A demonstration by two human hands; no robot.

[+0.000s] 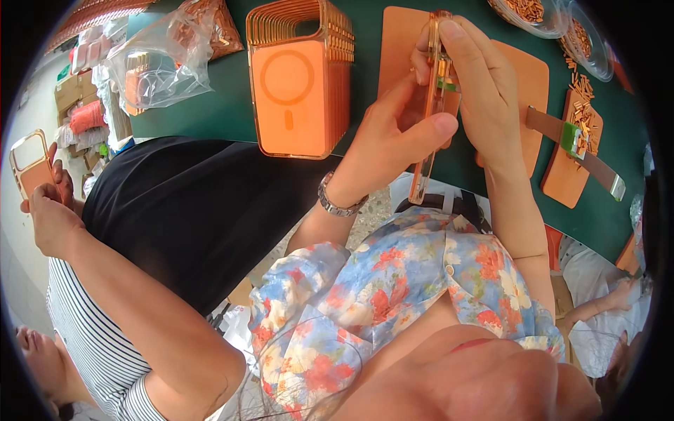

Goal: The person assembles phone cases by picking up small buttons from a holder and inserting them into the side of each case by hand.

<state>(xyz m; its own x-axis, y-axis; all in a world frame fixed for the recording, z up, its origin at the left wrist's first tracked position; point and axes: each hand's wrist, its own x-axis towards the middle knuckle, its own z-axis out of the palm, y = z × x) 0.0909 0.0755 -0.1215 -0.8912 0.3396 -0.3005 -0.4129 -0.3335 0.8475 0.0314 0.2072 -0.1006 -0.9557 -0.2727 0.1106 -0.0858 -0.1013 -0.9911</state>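
A clear phone case with gold-tinted edges (pixel 421 177) stands edge-on between my hands above the table. My left hand (pixel 386 137), with a metal watch at its wrist, grips the case's lower part, thumb on the near edge. Around the upper part my right hand (pixel 486 81) is closed, its thumb along the top of the edge. A small green piece (pixel 446 84) shows beside the case under my right fingers; what it belongs to is hidden. Left of my hands stands a row of similar cases (pixel 302 91), packed one behind another, with orange showing through.
Orange boards (pixel 532 77) lie on the dark green table (pixel 225 116). On a smaller board (pixel 562 184) are loose copper-coloured pieces (pixel 581 105) and a green-banded metal strip (pixel 605 172). Clear bowls (pixel 593 45) and a plastic bag (pixel 158 70) stand near. At left, another person's hands (pixel 56 210) hold a case.
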